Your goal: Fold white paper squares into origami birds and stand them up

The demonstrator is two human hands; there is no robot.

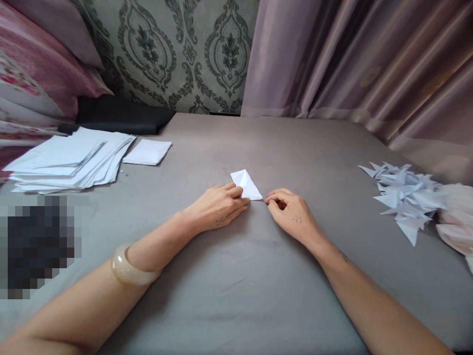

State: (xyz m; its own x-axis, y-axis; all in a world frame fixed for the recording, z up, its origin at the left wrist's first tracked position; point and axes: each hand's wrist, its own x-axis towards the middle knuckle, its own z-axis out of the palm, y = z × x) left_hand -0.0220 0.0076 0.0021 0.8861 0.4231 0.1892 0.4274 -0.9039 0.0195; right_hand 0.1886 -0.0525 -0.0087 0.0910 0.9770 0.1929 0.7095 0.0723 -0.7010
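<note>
A small folded sheet of white paper (249, 188) lies on the grey cloth in the middle, with a pointed corner to the right and a crease running from its top. My left hand (221, 204) presses on its left side, fingers curled over the near edge and covering part of it. At the right corner is my right hand (290, 212), thumb and fingers pinched together. Whether that corner is between the fingertips is too small to make out. A pale bangle (135, 268) circles my left wrist.
Loose white sheets (70, 158) are stacked at the left, beside a smaller paper stack (148, 151). Several pointed folded paper pieces (406, 190) form a pile at the right. Black fabric (121, 116) lies back left. Curtains (314, 59) hang behind. A blurred dark patch (37, 246) is at lower left.
</note>
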